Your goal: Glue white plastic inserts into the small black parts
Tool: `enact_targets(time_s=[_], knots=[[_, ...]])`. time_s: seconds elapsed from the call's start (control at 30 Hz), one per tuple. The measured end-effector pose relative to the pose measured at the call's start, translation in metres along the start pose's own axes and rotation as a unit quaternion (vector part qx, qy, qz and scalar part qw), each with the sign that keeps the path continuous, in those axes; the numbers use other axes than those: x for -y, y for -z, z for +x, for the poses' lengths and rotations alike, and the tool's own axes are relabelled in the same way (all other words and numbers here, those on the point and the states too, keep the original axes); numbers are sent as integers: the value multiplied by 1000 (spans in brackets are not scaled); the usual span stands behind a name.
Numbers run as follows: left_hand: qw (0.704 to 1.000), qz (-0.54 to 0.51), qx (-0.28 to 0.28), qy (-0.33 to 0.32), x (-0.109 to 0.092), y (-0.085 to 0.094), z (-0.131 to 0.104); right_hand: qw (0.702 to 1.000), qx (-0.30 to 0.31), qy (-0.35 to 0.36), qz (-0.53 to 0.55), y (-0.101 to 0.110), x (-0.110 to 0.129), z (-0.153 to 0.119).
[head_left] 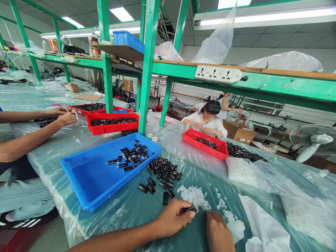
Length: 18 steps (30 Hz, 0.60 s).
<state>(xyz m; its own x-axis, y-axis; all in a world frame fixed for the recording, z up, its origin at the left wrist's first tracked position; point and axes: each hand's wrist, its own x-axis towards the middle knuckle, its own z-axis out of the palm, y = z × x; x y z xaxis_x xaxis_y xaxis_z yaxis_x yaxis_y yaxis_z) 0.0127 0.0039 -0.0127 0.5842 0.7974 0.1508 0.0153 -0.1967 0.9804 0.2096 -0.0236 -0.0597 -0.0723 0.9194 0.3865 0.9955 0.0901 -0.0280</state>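
My left hand [174, 217] pinches a small black piece [190, 209] between thumb and fingers, above the green table. Beside it on the right, my right hand [219, 231] rests low at the edge of a pile of small white pieces [195, 196]; its fingertips point down and what they touch is hidden. A heap of black pieces [164, 171] lies beyond my left hand, with a few loose ones nearer to it. The blue tray [90, 180] stands to the left of the heap and holds more black pieces at its right end.
Red trays [113, 128] of black parts stand behind a green post [147, 70]. Another red tray [204, 144] sits before a person [206, 120] in white. At the left, a co-worker's hands [65, 117] work. Bags of white pieces [246, 173] lie at the right.
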Motion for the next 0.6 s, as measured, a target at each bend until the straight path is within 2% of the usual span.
enact_targets(time_s=[0.17, 0.33, 0.47, 0.6], knots=[[1000, -5, 2, 5, 4, -1, 0, 998, -1, -39, 47, 3, 2, -1], [999, -26, 12, 17, 3, -1, 1, 982, -12, -99, 158, 11, 10, 2], [998, -56, 30, 20, -3, 0, 2, 942, -21, -147, 301, 18, 16, 3], [995, -84, 49, 21, -7, 1, 1, 877, -44, -170, 447, 26, 23, 5]])
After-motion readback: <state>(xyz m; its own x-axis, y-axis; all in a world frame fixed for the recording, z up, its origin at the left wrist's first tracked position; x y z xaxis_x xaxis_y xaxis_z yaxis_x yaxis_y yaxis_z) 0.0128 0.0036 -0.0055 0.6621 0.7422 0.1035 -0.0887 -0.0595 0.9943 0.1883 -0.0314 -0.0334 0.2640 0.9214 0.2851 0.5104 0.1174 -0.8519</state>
